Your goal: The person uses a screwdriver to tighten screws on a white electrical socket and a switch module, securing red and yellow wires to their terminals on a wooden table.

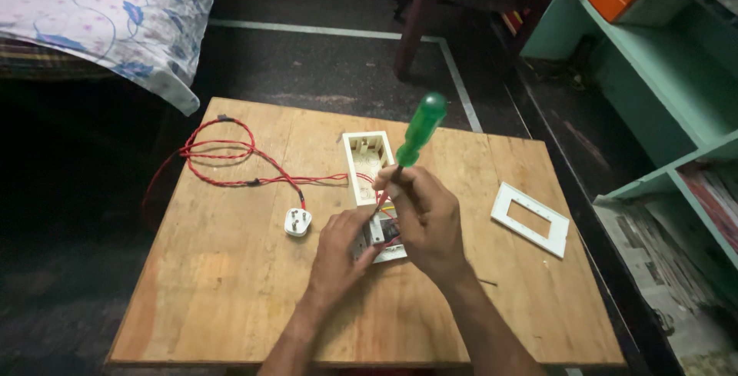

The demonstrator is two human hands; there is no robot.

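Green-handled screwdriver (419,131) gripped in closed right-hand fingers (411,191) points down into a white switch box (371,184) at the middle of the wooden surface (231,284), left hand (342,249) clasping the box's near end, likely tightening a terminal, which demands steady downward pressure.

Two hands at work, the left hand (338,249) and the right hand (427,218). One green-handled screwdriver (415,138) sticks up from the right fingers, one white switch box (369,162) just beyond the fingertips, one white plug (297,221) left of them, one white cover frame (531,219) off right, one red wire (231,162).
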